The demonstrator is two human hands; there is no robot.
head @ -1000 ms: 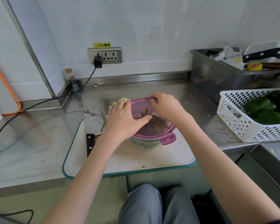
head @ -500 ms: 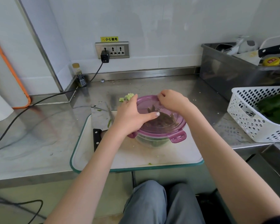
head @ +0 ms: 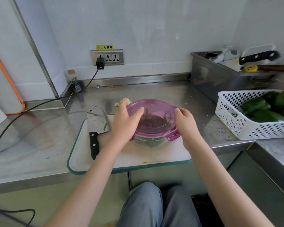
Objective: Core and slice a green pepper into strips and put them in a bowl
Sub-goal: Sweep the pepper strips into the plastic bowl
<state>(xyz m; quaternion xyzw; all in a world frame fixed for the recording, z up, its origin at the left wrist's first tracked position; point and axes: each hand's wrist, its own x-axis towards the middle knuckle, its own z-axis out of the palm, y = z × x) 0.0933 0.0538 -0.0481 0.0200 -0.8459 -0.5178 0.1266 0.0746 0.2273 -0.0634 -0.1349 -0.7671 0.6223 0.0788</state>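
Observation:
A clear glass bowl (head: 147,142) with green pepper strips inside stands on the white cutting board (head: 154,156). A translucent purple lid (head: 156,112) with clip tabs sits on top of it. My left hand (head: 124,123) grips the lid's left rim, thumb lying on top. My right hand (head: 185,122) holds the lid's right rim with curled fingers. A pale green pepper core (head: 122,102) lies on the counter just behind my left hand.
A cleaver (head: 94,143) with a black handle lies on the board's left side. A white perforated basket (head: 236,126) of whole green peppers (head: 261,110) sits at the right. Behind it stands a steel tub (head: 210,79) with knives. A small bottle (head: 75,82) and a plugged-in cable (head: 39,104) occupy the back left.
My right hand slid from the lid's far edge round to its right rim. My left hand stays on the left rim. The bowl has not moved.

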